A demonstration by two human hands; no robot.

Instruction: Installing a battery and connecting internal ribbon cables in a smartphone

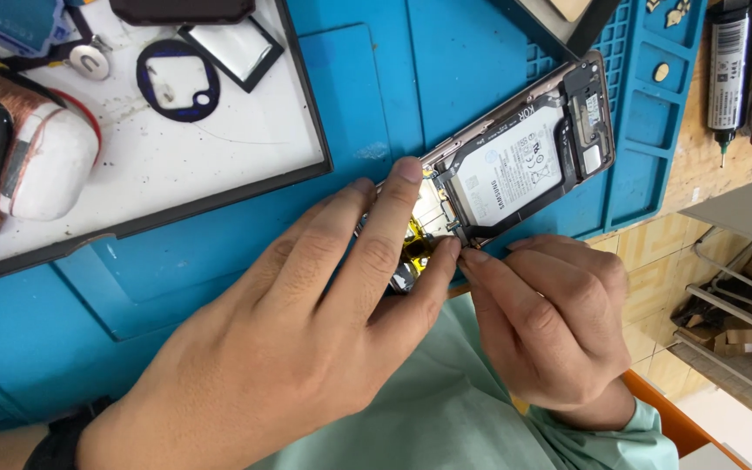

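Opened phone (515,152) lies on the blue mat (376,78) on the desk, long axis running diagonally up and away from both hands. Left hand (306,331) covers the phone's near end, fingers pressing it down. Right hand (550,322) sits just beside, fingertips pinched together at the same end. White tray (219,165) lies left of the phone.

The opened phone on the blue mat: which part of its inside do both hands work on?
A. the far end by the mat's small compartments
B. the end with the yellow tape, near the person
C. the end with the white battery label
B: the left hand and right hand pinch together at the yellow-taped end of the opened phone, while its battery lies uncovered beyond them.
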